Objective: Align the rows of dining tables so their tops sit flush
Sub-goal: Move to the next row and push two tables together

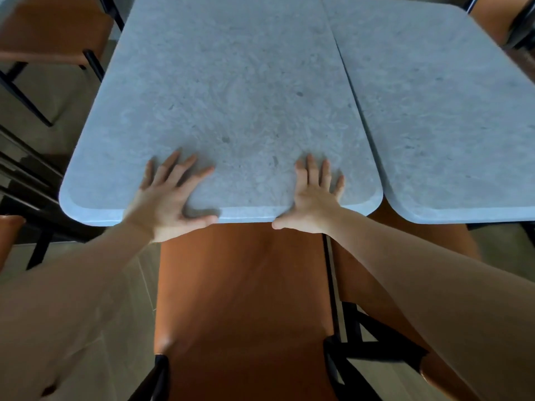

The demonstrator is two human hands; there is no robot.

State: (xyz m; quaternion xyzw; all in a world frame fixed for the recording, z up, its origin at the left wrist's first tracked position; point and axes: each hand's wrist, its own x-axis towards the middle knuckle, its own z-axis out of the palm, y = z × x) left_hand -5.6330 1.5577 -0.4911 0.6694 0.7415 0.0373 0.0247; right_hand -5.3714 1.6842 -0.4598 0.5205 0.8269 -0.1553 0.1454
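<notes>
We have one view only — a wide-angle camera worn on the head, looking forward and steeply down, close over the near edge of a grey table [231, 96]; its lens bends the straight edges toward the frame's borders.

Brown-seated chairs [243, 299] on tiled floor [37, 108]

No text, label, brand, number or sign can be read anywhere in this view.
</notes>
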